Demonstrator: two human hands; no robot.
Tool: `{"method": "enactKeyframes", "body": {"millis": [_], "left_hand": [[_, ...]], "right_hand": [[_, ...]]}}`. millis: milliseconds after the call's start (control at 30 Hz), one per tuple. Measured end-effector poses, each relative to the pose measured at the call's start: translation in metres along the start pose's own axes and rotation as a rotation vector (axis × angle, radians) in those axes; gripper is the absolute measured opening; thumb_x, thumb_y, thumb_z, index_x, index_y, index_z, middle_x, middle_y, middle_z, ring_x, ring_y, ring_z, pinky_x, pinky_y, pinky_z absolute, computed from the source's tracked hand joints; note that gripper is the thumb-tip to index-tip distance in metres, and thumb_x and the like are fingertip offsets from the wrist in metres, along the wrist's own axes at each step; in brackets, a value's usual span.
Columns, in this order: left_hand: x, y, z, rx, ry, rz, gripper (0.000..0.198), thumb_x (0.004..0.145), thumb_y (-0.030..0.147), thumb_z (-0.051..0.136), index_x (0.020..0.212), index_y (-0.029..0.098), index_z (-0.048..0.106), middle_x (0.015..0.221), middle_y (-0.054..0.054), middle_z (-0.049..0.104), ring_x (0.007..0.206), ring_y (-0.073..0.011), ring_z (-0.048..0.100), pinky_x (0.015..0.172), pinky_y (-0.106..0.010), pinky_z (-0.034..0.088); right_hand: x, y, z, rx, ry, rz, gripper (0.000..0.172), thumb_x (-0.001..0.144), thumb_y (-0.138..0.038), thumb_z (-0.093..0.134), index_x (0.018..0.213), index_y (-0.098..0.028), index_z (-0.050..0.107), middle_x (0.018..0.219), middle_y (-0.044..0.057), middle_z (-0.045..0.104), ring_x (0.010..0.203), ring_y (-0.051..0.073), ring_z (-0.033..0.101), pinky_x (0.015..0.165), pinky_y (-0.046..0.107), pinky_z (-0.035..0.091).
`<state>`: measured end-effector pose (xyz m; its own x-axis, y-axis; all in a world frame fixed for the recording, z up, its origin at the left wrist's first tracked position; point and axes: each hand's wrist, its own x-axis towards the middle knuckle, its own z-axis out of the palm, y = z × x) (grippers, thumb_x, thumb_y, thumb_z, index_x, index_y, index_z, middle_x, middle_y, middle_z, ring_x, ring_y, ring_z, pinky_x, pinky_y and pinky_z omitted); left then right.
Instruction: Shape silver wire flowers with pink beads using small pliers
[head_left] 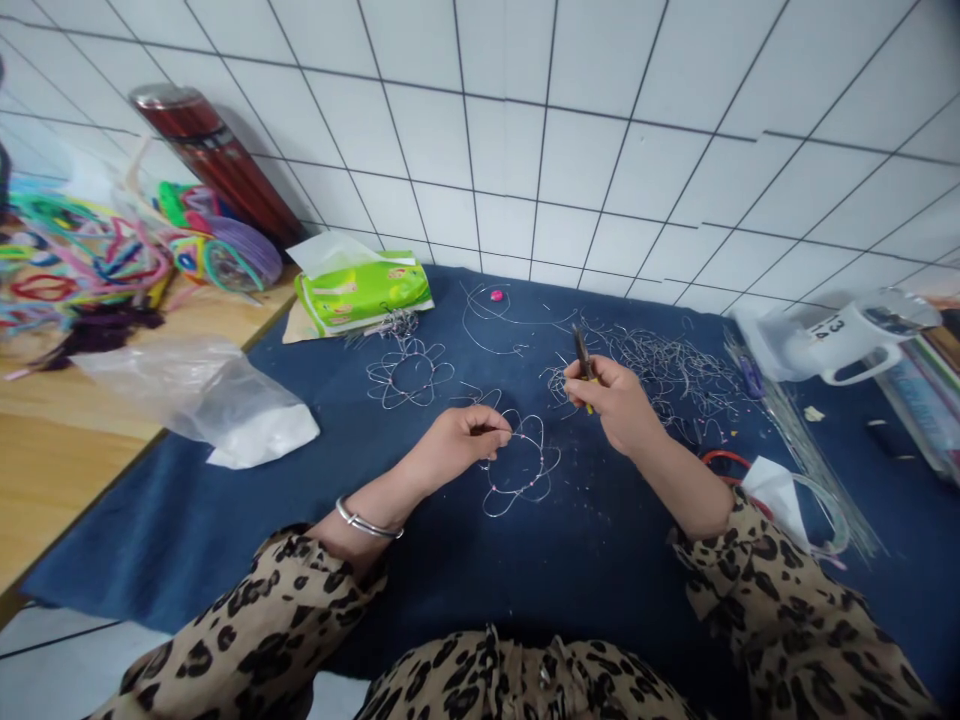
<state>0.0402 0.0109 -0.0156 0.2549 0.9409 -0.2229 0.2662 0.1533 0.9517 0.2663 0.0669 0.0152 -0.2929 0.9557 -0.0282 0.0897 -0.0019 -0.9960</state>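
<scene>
My left hand [469, 440] pinches the upper left edge of a flower-shaped wire ring [541, 465], a thin circle with looped petals and small pinkish beads. In my right hand [619, 400] is a pair of pliers [581, 350], dark jaws pointing up, with a bit of yellow handle showing. The pliers are apart from the ring. A second wire flower [411, 375] lies on the blue cloth [450, 590] to the left. Behind my right hand spreads a tangle of short wire pieces [675, 365].
At the left stand a green tissue pack [364, 295], a plastic bag [262, 425], a red thermos [217, 160] and colourful pipe cleaners [82, 240]. On the right are a white mug [851, 335], a bundle of straight wires [814, 460] and books [930, 400]. A tiled wall [502, 150] rises behind.
</scene>
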Motion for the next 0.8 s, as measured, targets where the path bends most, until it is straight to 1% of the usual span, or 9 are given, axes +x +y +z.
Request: {"method": "enactKeyframes", "body": {"millis": [100, 267, 300, 367, 500, 567, 667, 733, 800], "left_hand": [[-0.002, 0.001, 0.001, 0.083, 0.020, 0.030, 0.014, 0.078, 0.028, 0.059, 0.083, 0.016, 0.064, 0.071, 0.000, 0.061, 0.059, -0.0092, 0.057, 0.060, -0.022, 0.046], [-0.004, 0.004, 0.002, 0.167, 0.047, 0.065, 0.013, 0.080, 0.028, 0.056, 0.082, 0.017, 0.063, 0.069, 0.001, 0.060, 0.060, -0.0100, 0.058, 0.061, -0.022, 0.046], [-0.004, 0.005, 0.003, 0.160, 0.052, 0.063, 0.013, 0.080, 0.027, 0.056, 0.082, 0.017, 0.062, 0.068, 0.001, 0.060, 0.060, -0.0099, 0.058, 0.061, -0.022, 0.046], [-0.005, 0.005, 0.004, 0.129, 0.046, 0.049, 0.012, 0.080, 0.027, 0.056, 0.082, 0.017, 0.062, 0.068, 0.002, 0.059, 0.060, -0.0096, 0.058, 0.060, -0.022, 0.045], [-0.008, 0.007, 0.009, 0.100, -0.002, 0.022, 0.013, 0.081, 0.027, 0.054, 0.081, 0.017, 0.061, 0.066, 0.002, 0.057, 0.058, -0.0095, 0.056, 0.058, -0.021, 0.045], [-0.011, 0.010, 0.011, 0.186, -0.002, 0.048, 0.013, 0.081, 0.026, 0.052, 0.080, 0.018, 0.062, 0.066, 0.002, 0.058, 0.058, -0.0097, 0.056, 0.058, -0.021, 0.043], [-0.016, 0.016, 0.015, 0.355, 0.039, 0.128, 0.014, 0.081, 0.022, 0.050, 0.075, 0.019, 0.063, 0.067, 0.002, 0.061, 0.059, -0.0099, 0.054, 0.058, -0.022, 0.040], [-0.017, 0.018, 0.016, 0.421, 0.059, 0.161, 0.014, 0.080, 0.019, 0.050, 0.074, 0.019, 0.063, 0.068, 0.002, 0.061, 0.061, -0.0103, 0.053, 0.059, -0.022, 0.039], [-0.018, 0.017, 0.016, 0.462, 0.061, 0.176, 0.014, 0.079, 0.018, 0.050, 0.074, 0.019, 0.063, 0.068, 0.002, 0.062, 0.062, -0.0107, 0.054, 0.060, -0.023, 0.039]], "right_hand": [[-0.002, -0.008, -0.002, -0.114, -0.033, 0.033, 0.019, 0.076, -0.033, 0.060, 0.089, -0.019, 0.058, 0.077, -0.001, 0.055, 0.068, 0.011, 0.050, 0.065, 0.027, 0.041], [-0.013, -0.011, 0.014, -0.352, -0.224, 0.092, 0.022, 0.074, -0.035, 0.061, 0.089, -0.019, 0.061, 0.080, 0.000, 0.058, 0.069, 0.011, 0.050, 0.066, 0.027, 0.040], [-0.015, -0.010, 0.016, -0.374, -0.232, 0.099, 0.022, 0.074, -0.034, 0.059, 0.090, -0.019, 0.061, 0.080, 0.000, 0.058, 0.068, 0.011, 0.050, 0.065, 0.026, 0.039], [-0.018, -0.007, 0.016, -0.408, -0.198, 0.105, 0.020, 0.075, -0.031, 0.057, 0.091, -0.019, 0.060, 0.078, -0.001, 0.057, 0.065, 0.010, 0.049, 0.062, 0.025, 0.039], [-0.026, -0.001, 0.002, -0.487, -0.126, 0.125, 0.017, 0.077, -0.029, 0.054, 0.090, -0.019, 0.058, 0.079, -0.001, 0.057, 0.066, 0.010, 0.050, 0.062, 0.023, 0.039], [-0.030, -0.001, -0.009, -0.579, -0.115, 0.131, 0.017, 0.078, -0.031, 0.053, 0.091, -0.020, 0.058, 0.081, -0.001, 0.059, 0.070, 0.012, 0.053, 0.064, 0.024, 0.039], [-0.036, -0.006, -0.026, -0.860, -0.119, 0.100, 0.019, 0.082, -0.036, 0.048, 0.091, -0.021, 0.057, 0.080, 0.000, 0.059, 0.069, 0.013, 0.054, 0.062, 0.024, 0.038], [-0.037, -0.010, -0.035, -1.094, -0.121, 0.051, 0.022, 0.083, -0.038, 0.047, 0.091, -0.020, 0.057, 0.084, 0.003, 0.059, 0.073, 0.016, 0.055, 0.064, 0.026, 0.038], [-0.036, -0.012, -0.042, -1.280, -0.132, 0.052, 0.024, 0.084, -0.039, 0.046, 0.095, -0.020, 0.056, 0.088, 0.005, 0.060, 0.078, 0.018, 0.057, 0.066, 0.027, 0.038]]}}
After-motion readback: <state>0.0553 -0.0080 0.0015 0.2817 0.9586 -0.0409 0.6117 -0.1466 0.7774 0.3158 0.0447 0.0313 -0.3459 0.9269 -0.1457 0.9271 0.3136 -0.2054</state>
